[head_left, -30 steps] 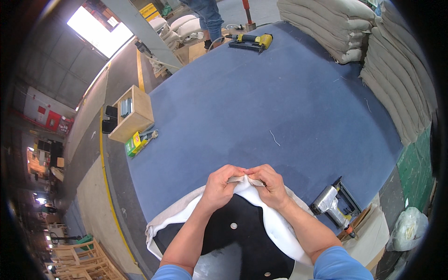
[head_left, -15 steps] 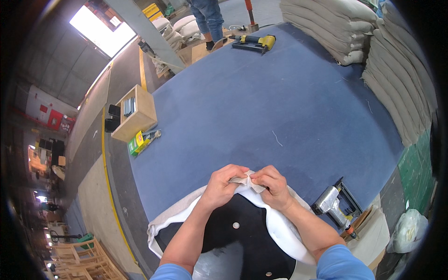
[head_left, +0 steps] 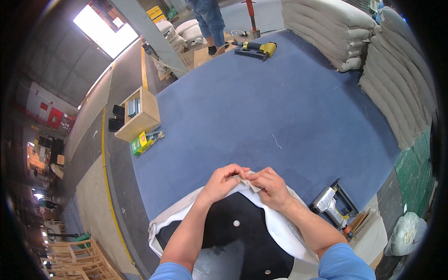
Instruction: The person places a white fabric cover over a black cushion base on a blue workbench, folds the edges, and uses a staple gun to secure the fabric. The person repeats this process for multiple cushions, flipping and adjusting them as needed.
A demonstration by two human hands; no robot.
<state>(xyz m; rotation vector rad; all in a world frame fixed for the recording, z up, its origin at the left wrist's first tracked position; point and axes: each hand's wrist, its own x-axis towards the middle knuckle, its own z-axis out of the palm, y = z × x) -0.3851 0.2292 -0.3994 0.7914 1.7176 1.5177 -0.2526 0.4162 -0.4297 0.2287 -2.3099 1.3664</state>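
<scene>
In front of me lies a padded seat piece with its black base [head_left: 224, 219] facing up. White padding [head_left: 280, 226] rims the base, and a beige fabric cover [head_left: 173, 210] wraps it from outside. Both my hands meet at the far edge. My left hand [head_left: 221, 184] pinches the fabric's loose edge between thumb and fingers. Close beside it, my right hand [head_left: 272, 188] is closed on the same fabric edge, a raised flap [head_left: 255, 188] showing between them. To the right of the piece, a silver nail gun [head_left: 330, 205] lies on the blue table.
The blue table [head_left: 261, 102] carries a black-and-yellow nail gun [head_left: 255, 50] at its far edge. A wooden box [head_left: 148, 112] of metal strips and a green-yellow carton [head_left: 140, 143] sit at left. Beige cushions [head_left: 322, 35] are stacked far right. A person's legs [head_left: 208, 23] stand beyond.
My hands stay at the far edge of the seat piece; the fingers shift slightly on the fabric, and less of the flap shows between them. The view has tilted a little.
</scene>
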